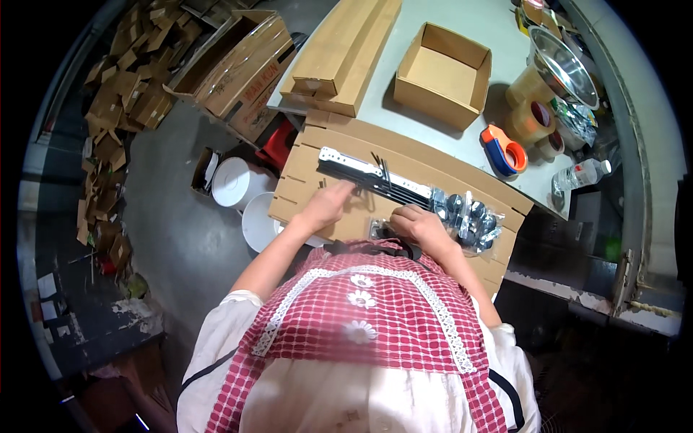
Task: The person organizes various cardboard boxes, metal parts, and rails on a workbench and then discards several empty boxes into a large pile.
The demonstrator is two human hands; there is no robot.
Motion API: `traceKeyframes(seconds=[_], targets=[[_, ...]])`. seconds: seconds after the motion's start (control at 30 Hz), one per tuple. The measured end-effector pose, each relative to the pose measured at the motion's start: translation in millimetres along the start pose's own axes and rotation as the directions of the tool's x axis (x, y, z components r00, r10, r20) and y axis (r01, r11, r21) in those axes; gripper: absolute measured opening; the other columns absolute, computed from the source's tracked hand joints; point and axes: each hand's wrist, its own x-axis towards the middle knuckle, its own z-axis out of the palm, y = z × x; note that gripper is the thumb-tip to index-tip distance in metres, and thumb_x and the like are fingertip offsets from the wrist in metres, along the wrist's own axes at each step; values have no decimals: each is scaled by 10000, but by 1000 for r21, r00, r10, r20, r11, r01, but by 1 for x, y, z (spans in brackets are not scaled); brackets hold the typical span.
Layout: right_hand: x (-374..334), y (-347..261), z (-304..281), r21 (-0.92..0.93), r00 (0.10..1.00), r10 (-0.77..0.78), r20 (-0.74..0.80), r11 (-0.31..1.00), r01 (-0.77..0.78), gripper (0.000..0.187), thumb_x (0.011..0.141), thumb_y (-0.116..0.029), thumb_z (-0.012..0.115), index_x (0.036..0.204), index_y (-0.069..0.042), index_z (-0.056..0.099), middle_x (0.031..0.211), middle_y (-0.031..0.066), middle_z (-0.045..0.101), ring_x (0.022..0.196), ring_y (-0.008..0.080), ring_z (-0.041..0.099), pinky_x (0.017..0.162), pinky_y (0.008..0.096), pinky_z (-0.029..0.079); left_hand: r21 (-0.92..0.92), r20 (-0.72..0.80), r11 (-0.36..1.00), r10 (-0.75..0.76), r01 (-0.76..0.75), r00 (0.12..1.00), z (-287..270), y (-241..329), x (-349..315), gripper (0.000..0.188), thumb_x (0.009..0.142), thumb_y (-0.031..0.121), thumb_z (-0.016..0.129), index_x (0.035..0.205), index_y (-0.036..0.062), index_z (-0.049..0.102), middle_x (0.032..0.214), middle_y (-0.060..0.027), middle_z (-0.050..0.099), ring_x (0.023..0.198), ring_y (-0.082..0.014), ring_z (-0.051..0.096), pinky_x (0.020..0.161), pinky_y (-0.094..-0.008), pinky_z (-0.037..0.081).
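Note:
A bundle of long black and white metal rails (404,186) lies slantwise on an unfolded cardboard sheet (303,162). Thin black strips (381,164) stick up from the bundle's middle. My left hand (328,205) is at the near side of the rails, its fingers closed and the tips against the black part; what they pinch is hidden. Close to my apron, my right hand (421,225) has its fingers curled down beside a small clear packet (378,229), and its grip cannot be made out. Clear bags of round black parts (473,222) lie right of that hand.
On the grey table (375,101) stand an open cardboard box (444,76), long cartons (343,54), an orange-and-blue tape dispenser (504,151), tape rolls (530,121), a metal bowl (563,66) and a plastic bottle (581,175). White buckets (242,184) stand on the floor at left.

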Motion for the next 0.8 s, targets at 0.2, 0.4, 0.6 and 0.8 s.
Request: traceKeyframes(seconds=[0.2,0.4,0.6,0.8], targets=[[2,-19,-27,-258,962,50,-267,958,-122,496,724,-29,670,1214,-59,596,1275,132,550,1246,327,496,1057,449,417,-41,250,998,50,-41,967,1,51,33,353,837,21,570,1188,-6,558,1102,-188,642,1012,-376,631,848,-432,528],[-53,6,-47,-341,920,181,-347,890,-304,573,689,10,673,1250,-36,566,1107,157,595,1240,358,490,1187,524,267,-32,201,880,469,-473,860,44,103,96,282,771,102,649,1027,17,564,983,-147,619,982,-308,641,837,-388,532],[-118,33,-50,-287,806,295,-514,826,-486,475,756,19,614,1228,-28,594,1225,153,582,1263,364,478,1171,522,273,31,221,798,581,-601,783,106,153,134,230,835,100,558,1036,-11,565,1057,-166,620,1039,-324,626,888,-387,523],[-141,59,-10,-101,733,384,-562,848,-521,516,814,-83,646,1314,-33,533,1409,175,466,1336,401,398,1161,512,269,120,115,732,660,-670,742,154,119,130,489,841,174,577,1286,-21,515,1369,-181,516,1348,-302,445,1148,-443,328]])
